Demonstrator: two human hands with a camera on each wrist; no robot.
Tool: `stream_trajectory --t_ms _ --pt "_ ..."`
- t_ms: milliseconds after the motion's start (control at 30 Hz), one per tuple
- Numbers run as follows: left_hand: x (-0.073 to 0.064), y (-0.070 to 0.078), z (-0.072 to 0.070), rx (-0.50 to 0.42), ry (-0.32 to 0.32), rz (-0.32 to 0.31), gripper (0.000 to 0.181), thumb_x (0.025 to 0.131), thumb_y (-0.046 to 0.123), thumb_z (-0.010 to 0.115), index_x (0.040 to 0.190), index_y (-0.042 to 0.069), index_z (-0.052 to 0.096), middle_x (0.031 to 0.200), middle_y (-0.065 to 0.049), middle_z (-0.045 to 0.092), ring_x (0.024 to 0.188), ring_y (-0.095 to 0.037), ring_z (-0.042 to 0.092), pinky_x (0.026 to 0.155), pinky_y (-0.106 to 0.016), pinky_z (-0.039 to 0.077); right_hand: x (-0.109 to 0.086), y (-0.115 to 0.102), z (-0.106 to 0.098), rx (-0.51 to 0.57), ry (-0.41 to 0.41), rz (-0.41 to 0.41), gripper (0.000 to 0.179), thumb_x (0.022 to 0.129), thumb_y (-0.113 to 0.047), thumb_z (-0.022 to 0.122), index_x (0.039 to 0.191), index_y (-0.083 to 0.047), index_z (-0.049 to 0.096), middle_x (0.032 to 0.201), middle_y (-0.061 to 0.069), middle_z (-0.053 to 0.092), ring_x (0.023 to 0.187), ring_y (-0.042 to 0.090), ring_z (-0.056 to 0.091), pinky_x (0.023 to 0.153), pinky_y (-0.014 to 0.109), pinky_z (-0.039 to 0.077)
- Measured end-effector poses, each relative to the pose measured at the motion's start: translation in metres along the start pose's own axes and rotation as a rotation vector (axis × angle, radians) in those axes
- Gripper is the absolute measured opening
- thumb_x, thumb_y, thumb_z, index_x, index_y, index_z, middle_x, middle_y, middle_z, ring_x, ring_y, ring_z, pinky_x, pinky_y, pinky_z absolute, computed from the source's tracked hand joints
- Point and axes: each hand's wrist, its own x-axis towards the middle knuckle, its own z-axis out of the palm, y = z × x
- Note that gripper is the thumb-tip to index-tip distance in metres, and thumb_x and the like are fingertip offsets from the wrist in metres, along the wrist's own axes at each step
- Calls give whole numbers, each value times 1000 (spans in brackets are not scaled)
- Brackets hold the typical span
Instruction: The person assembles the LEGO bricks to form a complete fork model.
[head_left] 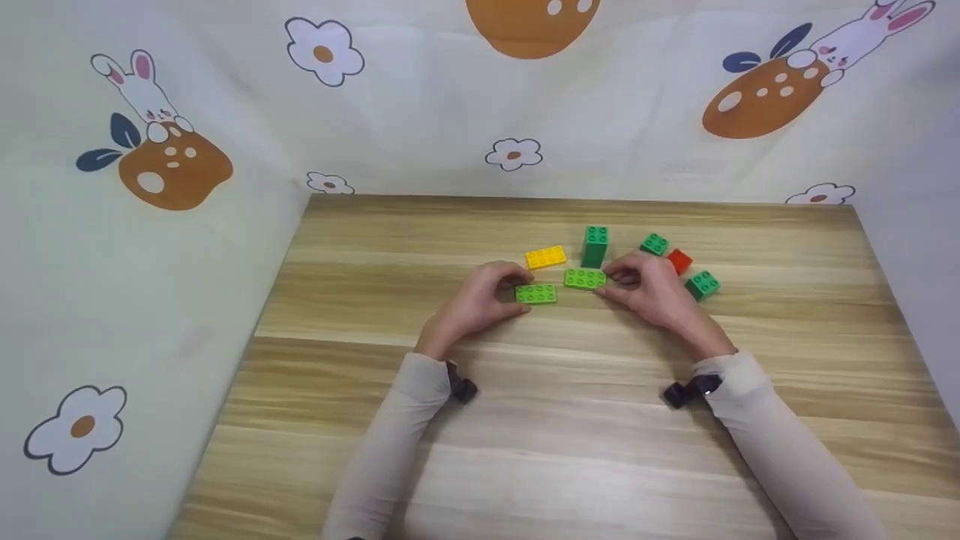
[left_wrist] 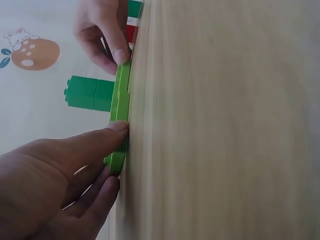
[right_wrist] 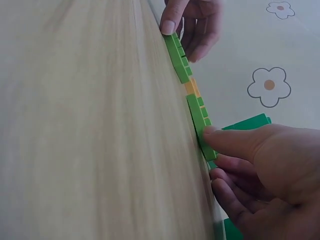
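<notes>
My left hand pinches a light green flat building brick by its left end, thumb on the near side. A second light green flat brick lies a little to the right and farther back, and my right hand pinches its right end. In the head view a small gap separates the two bricks. The right wrist view shows the left-hand brick and the right-hand brick low at the table, studs facing up, with a bit of the yellow brick between them.
Behind the bricks lie a flat yellow brick and a tall dark green stack. Around my right hand are a dark green brick, a red brick and another dark green brick. A patterned cloth wall rises behind the wooden table.
</notes>
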Motion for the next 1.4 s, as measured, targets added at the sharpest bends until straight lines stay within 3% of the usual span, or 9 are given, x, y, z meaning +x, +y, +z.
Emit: stream_trajectory --t_ms 167,333,567,1400 --pt "-4 -3 -4 -51 -16 -35 42 91 8 87 131 2 73 130 -12 75 114 -25 72 105 -38 62 -10 0 -4 -2 -23 -11 31 93 -24 89 116 -6 80 114 10 79 101 23 78 89 38 67" --pt "-5 0 -3 -77 -42 -51 36 94 6 83 129 3 75 129 -14 74 114 -25 74 103 -35 63 -23 1 -7 -4 -43 -46 29 92 -22 90 115 -7 81 112 8 79 99 21 77 86 32 67" --pt "-2 6 3 -53 -57 -21 32 94 6 83 126 4 76 126 -13 75 112 -23 74 102 -33 63 -36 -2 -8 -14 -70 -74 29 89 -20 92 114 -10 82 110 6 79 98 19 76 86 32 66" --pt "-2 10 13 -44 -56 4 33 94 6 83 126 4 76 128 -13 76 113 -24 74 103 -34 63 -37 -3 -5 0 -78 -53 35 89 -21 92 120 -8 80 112 8 78 98 20 75 85 27 65"
